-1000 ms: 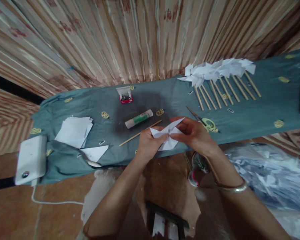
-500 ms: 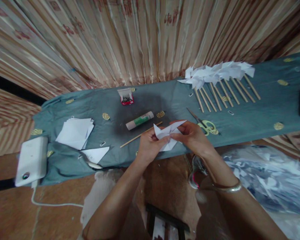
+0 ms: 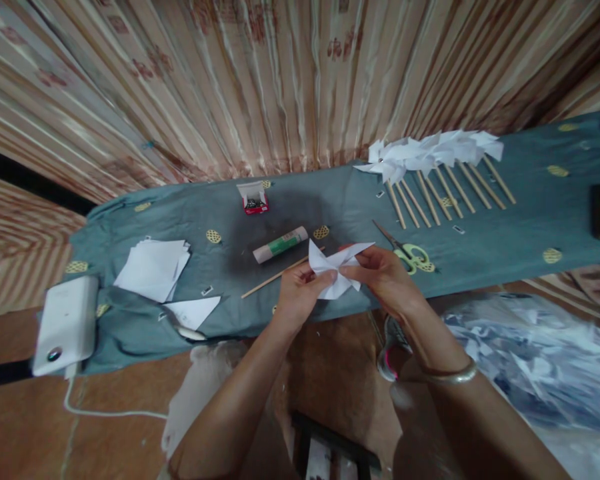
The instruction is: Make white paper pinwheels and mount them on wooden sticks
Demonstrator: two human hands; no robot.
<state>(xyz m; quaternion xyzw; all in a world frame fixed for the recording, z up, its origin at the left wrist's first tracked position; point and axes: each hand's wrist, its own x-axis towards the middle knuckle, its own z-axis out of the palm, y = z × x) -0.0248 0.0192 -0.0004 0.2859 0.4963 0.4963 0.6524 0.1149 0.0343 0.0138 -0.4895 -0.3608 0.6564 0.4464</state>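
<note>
Between my two hands is a white paper pinwheel [image 3: 341, 272], its blades folded in toward the middle. My left hand [image 3: 300, 293] pinches its left side, the thumb pressed near the centre. From the right, my right hand [image 3: 386, 277] grips it with thumb and fingers close to the centre. A thin wooden stick [image 3: 265, 283] lies on the cloth just behind my left hand. Beyond it rests a glue stick [image 3: 281, 245] with a green band. Scissors [image 3: 414, 257] with light green handles lie beyond my right hand.
Finished paper pinwheels on sticks [image 3: 430, 155] lie in a row at the back right. An open red box of small metal pins [image 3: 254, 200] stands at the back. Paper squares [image 3: 153, 268], a paper triangle [image 3: 195, 311] and a white power bank [image 3: 66, 323] are at left.
The pinwheel's blades are spread wider and the lower folds now show separately. Both hands keep their hold, with the left thumb nearer the centre. The view has shifted slightly.
</note>
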